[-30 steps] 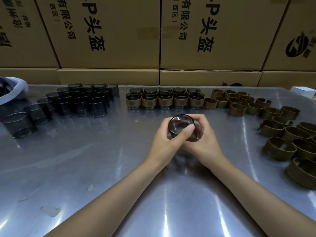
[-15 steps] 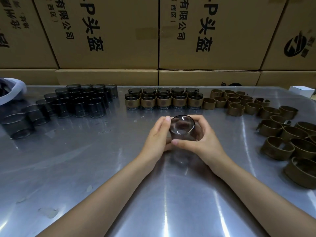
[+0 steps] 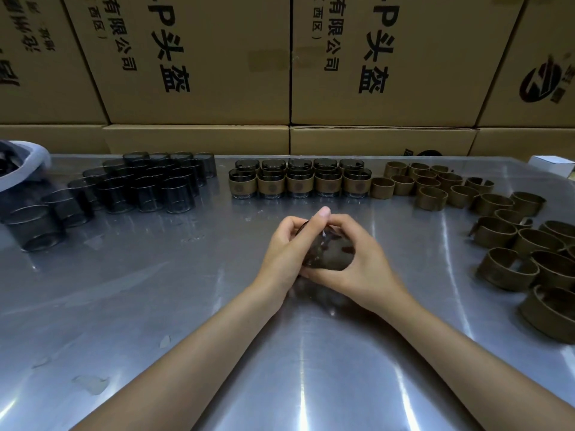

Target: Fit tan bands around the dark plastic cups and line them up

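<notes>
Both hands hold one dark see-through plastic cup (image 3: pixel 330 253) just above the metal table (image 3: pixel 155 306), near its middle. My left hand (image 3: pixel 284 253) grips the cup's left side, thumb raised over the top. My right hand (image 3: pixel 362 264) wraps the right side and bottom. Whether a tan band sits on this cup is hidden by the fingers. Several banded cups (image 3: pixel 298 183) stand in two rows at the back centre. Bare dark cups (image 3: pixel 146 188) cluster at the back left. Loose tan bands (image 3: pixel 510 231) lie spread on the right.
Stacked cardboard boxes (image 3: pixel 199 63) form a wall behind the table. A bag of dark cups (image 3: pixel 18 163) sits at the far left edge. A small white box (image 3: pixel 552 164) lies at the back right corner.
The cup has tipped from mouth-up to lying on its side between the hands. My left thumb has risen over its top and my right hand has closed further around it.
</notes>
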Demonstrator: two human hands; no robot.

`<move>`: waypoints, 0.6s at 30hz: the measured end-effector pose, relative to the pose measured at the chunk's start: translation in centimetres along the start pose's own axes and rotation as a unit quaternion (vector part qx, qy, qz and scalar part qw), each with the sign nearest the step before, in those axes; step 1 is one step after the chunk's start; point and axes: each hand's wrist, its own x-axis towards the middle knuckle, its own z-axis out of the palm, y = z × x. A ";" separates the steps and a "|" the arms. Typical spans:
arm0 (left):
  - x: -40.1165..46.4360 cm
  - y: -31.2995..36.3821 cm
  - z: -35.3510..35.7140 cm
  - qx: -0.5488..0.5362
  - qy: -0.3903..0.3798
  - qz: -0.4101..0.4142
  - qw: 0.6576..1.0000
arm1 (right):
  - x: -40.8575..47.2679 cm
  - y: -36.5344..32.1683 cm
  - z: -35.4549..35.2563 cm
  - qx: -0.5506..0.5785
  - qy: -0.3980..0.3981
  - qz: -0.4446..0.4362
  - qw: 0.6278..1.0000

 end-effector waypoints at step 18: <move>0.3 0.2 -1.3 -0.046 -0.074 0.023 0.996 | 1.0 0.9 -1.7 0.283 -0.051 0.255 0.923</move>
